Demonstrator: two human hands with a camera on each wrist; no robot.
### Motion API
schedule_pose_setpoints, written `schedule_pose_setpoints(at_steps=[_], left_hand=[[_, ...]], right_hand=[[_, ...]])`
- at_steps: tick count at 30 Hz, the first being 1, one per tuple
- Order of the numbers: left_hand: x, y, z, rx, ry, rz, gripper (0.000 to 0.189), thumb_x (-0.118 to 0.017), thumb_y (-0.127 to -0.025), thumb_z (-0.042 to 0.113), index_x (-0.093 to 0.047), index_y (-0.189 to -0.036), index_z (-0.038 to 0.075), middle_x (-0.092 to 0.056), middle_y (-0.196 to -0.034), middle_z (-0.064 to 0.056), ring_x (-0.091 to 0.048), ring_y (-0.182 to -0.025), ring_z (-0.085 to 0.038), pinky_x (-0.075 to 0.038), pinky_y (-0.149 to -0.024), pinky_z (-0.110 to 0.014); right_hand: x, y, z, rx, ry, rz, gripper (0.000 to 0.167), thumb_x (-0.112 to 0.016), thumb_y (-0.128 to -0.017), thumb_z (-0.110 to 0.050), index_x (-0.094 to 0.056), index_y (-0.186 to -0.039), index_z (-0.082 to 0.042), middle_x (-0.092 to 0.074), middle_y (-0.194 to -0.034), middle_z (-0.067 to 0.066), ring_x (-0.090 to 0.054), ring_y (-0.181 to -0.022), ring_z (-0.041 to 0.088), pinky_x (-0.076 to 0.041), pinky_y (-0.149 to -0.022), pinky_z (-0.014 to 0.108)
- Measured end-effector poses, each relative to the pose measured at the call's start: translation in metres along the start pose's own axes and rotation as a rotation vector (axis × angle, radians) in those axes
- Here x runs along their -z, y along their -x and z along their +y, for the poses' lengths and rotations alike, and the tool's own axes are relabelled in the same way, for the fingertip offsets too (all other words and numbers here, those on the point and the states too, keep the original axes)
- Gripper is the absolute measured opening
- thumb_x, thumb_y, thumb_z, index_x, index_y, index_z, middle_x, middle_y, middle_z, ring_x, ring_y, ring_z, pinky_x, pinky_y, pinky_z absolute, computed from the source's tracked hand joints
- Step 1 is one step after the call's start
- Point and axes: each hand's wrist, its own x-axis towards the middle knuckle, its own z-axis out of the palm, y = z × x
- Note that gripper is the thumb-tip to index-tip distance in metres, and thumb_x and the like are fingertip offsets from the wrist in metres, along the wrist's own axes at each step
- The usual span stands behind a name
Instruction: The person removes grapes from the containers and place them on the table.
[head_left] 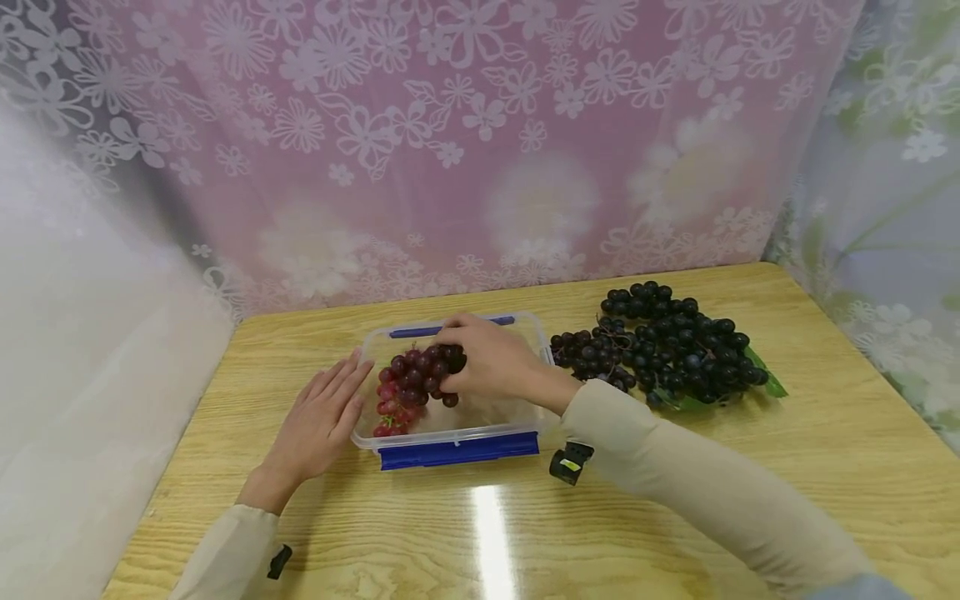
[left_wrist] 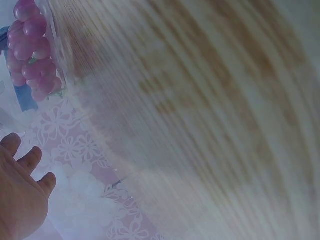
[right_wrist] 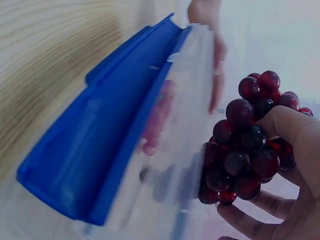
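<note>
A bunch of dark red grapes [head_left: 417, 377] is gripped by my right hand [head_left: 491, 360] over the clear plastic container [head_left: 491, 432]; in the right wrist view the thumb and fingers wrap the dark red grapes [right_wrist: 240, 160]. Lighter pink-red grapes [head_left: 390, 412] lie inside the container at its left end. My left hand [head_left: 318, 421] rests with straight fingers against the container's left rim. Blue latch flaps [head_left: 459, 451] stand folded out on the container's sides, and no lid covers it. The left wrist view shows the pink grapes [left_wrist: 32, 50] through the wall.
Several bunches of black grapes [head_left: 675, 350] with green leaves [head_left: 767, 371] lie on the wooden table [head_left: 622, 517] to the right of the container. A pink floral curtain [head_left: 480, 167] hangs behind the table's back edge.
</note>
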Motion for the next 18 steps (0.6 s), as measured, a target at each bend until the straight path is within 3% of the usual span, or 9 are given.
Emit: schedule_pose_setpoints(at_steps=[8, 18], left_hand=[[0.000, -0.001, 0.001, -0.001, 0.012, -0.007, 0.048, -0.041, -0.103, 0.022, -0.034, -0.150, 0.014, -0.025, -0.155, -0.007, -0.027, -0.139, -0.032, -0.018, -0.110, -0.054], [0.001, -0.001, 0.001, 0.009, 0.003, -0.006, 0.049, -0.044, -0.101, 0.019, -0.036, -0.149, 0.013, -0.025, -0.155, -0.007, -0.027, -0.139, -0.032, -0.018, -0.110, -0.055]], right_hand=[[0.026, 0.014, 0.000, -0.059, -0.145, 0.054, 0.052, -0.075, -0.080, -0.032, -0.061, -0.129, -0.022, -0.047, -0.135, -0.003, -0.058, -0.094, 0.015, -0.048, -0.062, 0.029], [0.060, 0.037, 0.011, -0.058, -0.343, 0.135, 0.045, -0.072, -0.084, -0.026, -0.061, -0.127, -0.019, -0.041, -0.140, 0.000, -0.053, -0.110, 0.023, -0.047, -0.081, 0.043]])
